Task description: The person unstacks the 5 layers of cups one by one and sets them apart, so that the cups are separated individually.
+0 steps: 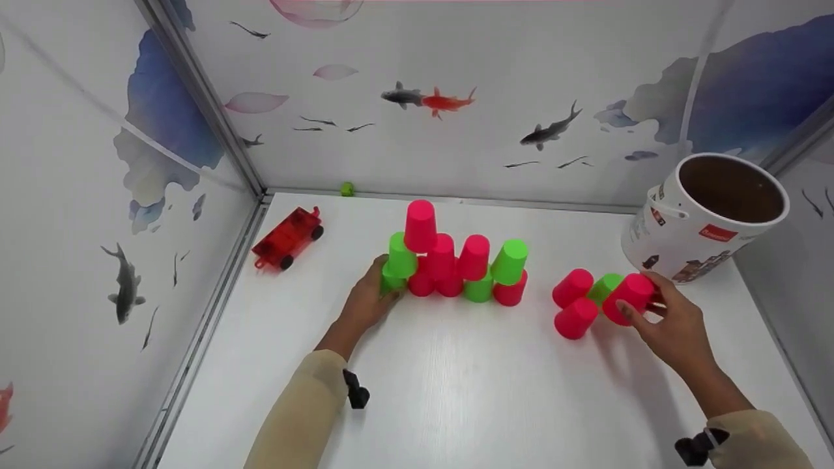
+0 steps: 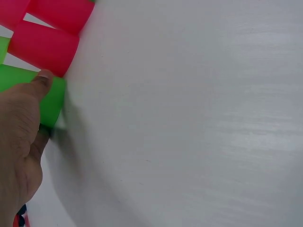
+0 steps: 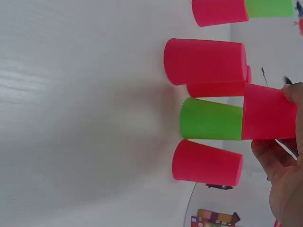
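Note:
My left hand grips the green cup at the left end of a stack's bottom row, thumb on the near side. Above it in the head view sits another green cup, with a pink cup at the very top. The stacked cups are upside down, mixed pink and green. At the right, my right hand holds a pink cup between thumb and fingers, level with the top of a green cup. Beside that green cup stand loose pink cups, also upside down.
A white bucket with a brown inside stands at the back right, behind my right hand. A red toy wagon lies at the back left. Near the back edge is a small green object. Printed panels wall in the white table.

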A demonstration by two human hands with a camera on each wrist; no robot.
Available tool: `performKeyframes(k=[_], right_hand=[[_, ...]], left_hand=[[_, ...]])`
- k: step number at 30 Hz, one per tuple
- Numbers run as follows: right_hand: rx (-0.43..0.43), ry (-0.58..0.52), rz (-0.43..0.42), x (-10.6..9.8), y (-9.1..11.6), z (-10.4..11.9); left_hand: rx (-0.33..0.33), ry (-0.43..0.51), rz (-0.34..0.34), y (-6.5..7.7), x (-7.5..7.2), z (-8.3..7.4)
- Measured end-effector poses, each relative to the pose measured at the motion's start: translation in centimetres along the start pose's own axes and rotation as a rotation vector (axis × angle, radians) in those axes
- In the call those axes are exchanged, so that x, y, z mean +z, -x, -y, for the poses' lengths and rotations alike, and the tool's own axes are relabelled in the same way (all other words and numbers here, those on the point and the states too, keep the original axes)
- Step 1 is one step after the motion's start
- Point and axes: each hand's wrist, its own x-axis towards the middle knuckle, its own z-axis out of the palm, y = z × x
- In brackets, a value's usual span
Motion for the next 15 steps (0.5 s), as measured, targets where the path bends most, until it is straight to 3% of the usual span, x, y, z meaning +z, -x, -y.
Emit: performKeyframes(k=[5, 15], right_hand=[[0.062, 0.039, 0.052, 0.7, 0.8, -1.4], [0.139, 0.034, 0.196, 3.5, 2.3, -3.2]], left_hand=[[0.034, -0.02, -0.006, 0.0, -0.1, 0.2], [0.006, 0.005, -0.005, 0.1, 0.0, 0.0]])
